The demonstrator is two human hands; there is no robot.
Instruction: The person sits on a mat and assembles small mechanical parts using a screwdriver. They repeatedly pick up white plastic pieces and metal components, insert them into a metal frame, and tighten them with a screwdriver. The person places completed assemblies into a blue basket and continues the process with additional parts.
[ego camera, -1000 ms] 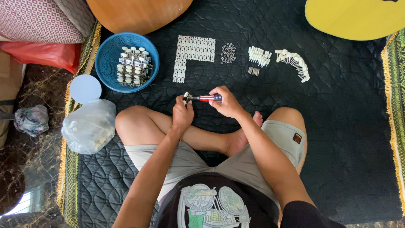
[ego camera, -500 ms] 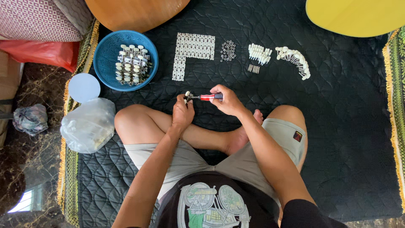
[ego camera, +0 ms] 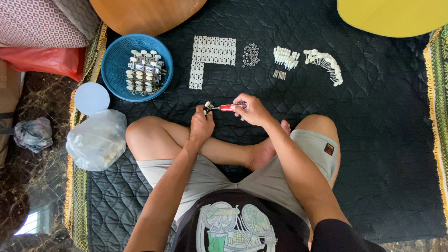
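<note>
I keep the red-handled screwdriver (ego camera: 227, 107) level and in line with the small metal part (ego camera: 208, 107), pressing lightly so the tip should not slip; my right hand (ego camera: 250, 110) is wrapped around the handle, wrist bent inward over my knee; my left hand (ego camera: 201, 125) pinches the part just left of the tip, fingers closed, though what the part is I cannot quite tell; both sit near me, the blue basket (ego camera: 115, 66) far left.
</note>
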